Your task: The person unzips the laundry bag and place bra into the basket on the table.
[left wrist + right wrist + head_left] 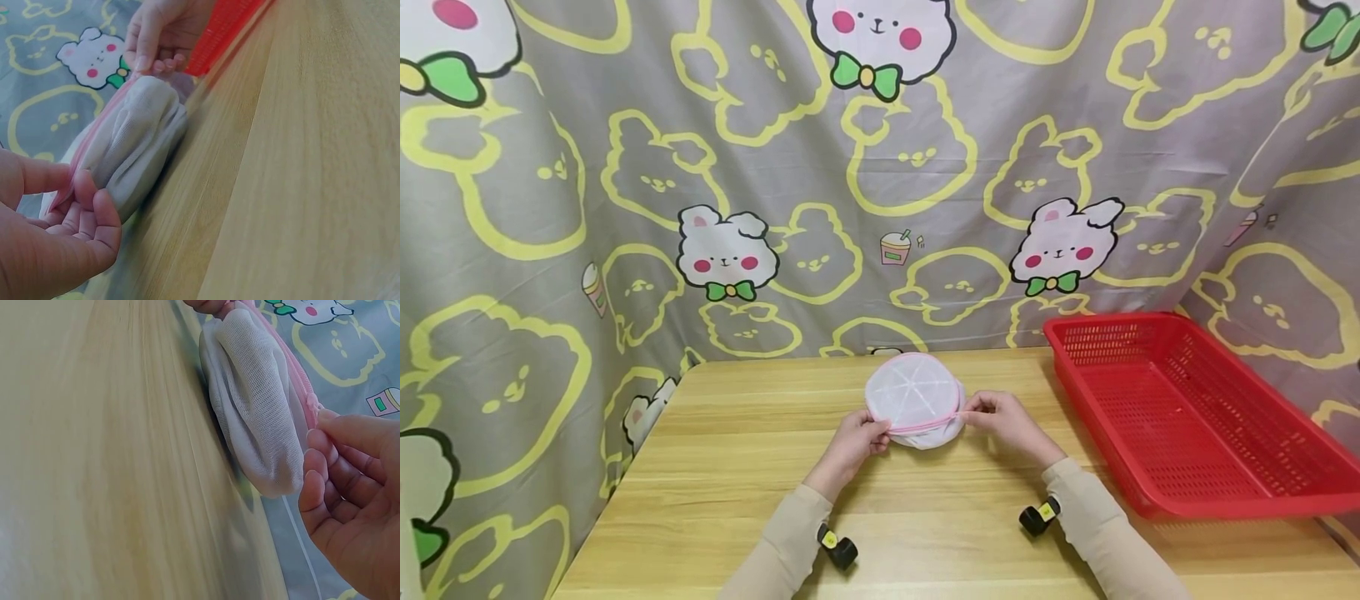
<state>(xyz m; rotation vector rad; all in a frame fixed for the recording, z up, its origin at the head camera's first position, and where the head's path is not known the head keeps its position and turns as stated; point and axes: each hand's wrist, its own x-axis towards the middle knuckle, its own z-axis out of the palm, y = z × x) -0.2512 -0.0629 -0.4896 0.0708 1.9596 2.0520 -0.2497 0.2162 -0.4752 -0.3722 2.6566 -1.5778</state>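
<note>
A round white mesh laundry bag with a pink zipper round its edge is held over the wooden table, its top disc marked with pale crossing lines. At its near left edge my left hand pinches the pink rim between thumb and fingers. On the opposite side my right hand pinches the zipper pull with thumb and forefinger. Below the zipper, the soft mesh side hangs in loose folds. The bag's contents are hidden.
A red plastic basket with slotted walls stands on the right of the wooden table. Behind and at both sides hangs a grey cartoon-print curtain. Each sleeve carries a small black wrist camera.
</note>
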